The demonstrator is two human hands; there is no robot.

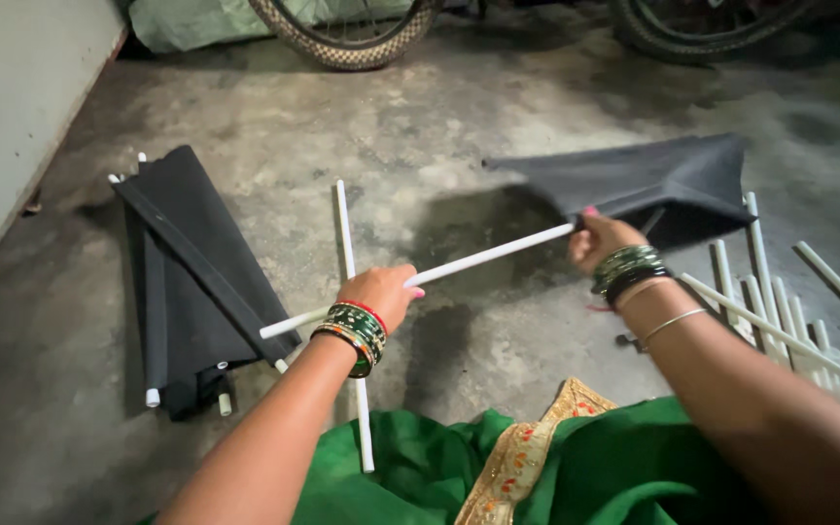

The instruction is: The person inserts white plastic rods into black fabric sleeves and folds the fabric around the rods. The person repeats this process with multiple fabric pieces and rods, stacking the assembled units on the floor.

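Our left hand has its grip closed around a white rod, which runs from 8 o'clock up toward 2 o'clock above the concrete floor. Our right hand pinches the edge of a black cloth at the rod's far end, grip shut on the fabric where the rod enters it. A second rod lies on the floor under our left wrist, pointing toward 12 o'clock. At 9 o'clock lies a stack of finished cloth panels. At 3 o'clock, loose rods lie heaped. Green fabric covers our lap at 6 o'clock.
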